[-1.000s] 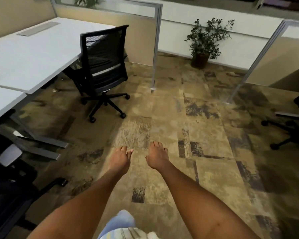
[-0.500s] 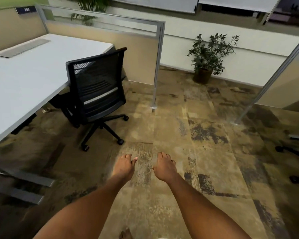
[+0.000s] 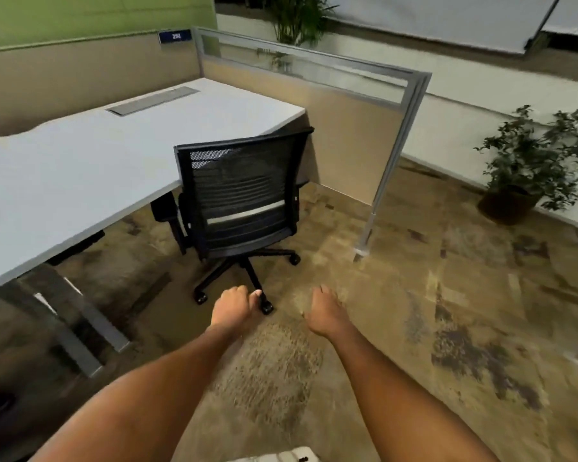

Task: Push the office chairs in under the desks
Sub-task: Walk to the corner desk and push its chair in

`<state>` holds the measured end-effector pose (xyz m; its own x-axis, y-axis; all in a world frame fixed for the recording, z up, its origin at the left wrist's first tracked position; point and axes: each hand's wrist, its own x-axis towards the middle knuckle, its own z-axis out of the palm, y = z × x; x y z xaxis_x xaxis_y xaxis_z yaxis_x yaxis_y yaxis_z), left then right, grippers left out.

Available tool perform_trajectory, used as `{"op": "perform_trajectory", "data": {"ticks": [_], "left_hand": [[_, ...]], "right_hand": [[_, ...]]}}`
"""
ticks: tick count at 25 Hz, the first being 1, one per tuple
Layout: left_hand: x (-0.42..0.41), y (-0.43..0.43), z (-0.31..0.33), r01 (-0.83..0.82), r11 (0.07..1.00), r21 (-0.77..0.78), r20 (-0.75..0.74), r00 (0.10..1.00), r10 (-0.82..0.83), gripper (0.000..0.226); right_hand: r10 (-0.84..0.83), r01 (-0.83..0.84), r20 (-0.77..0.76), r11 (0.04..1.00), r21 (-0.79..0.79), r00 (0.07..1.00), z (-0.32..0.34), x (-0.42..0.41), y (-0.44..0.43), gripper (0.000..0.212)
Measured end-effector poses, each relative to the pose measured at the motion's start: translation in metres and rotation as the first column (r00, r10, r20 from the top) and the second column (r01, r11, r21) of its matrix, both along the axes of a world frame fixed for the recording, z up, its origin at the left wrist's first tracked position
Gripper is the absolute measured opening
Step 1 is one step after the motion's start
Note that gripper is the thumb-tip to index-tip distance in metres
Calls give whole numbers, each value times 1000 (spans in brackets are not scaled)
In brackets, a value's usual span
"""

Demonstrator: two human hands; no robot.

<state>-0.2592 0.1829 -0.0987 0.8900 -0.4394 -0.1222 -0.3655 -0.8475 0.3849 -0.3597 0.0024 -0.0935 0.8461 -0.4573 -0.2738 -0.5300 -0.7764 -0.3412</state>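
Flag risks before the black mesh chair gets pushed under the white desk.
1. The black mesh-back office chair sits angled to the white desk, so a straight push may knock its armrest against the desk edge.
2. Both hands, left hand and right hand, are off the backrest, low near a caster.
3. Patterned carpet may drag the casters and swivel the chair.

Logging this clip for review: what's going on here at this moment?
A person is reaching both bare arms toward a black mesh office chair that stands pulled out beside the white desk, its back facing the camera. The left hand and right hand are empty and short of the chair, touching nothing. The chair is not yet pushed under the desk.
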Motion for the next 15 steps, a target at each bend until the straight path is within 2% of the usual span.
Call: {"op": "perform_trajectory", "data": {"ticks": [3,8,15], "left_hand": [[36,-31,32,-142,984,-112,102,983,153,46],[103,-75,79,-238,942,-238,223,930,292,45],[248,-118,122,-319,885,-340,343,834,432,50]], "right_hand": [[126,-124,89,992,-37,988,28,55,-41,59],[249,-233,222,968,-97,943,64,147,-84,52],[271,-214,370,959,-188,889,91,266,-139,61]]}}
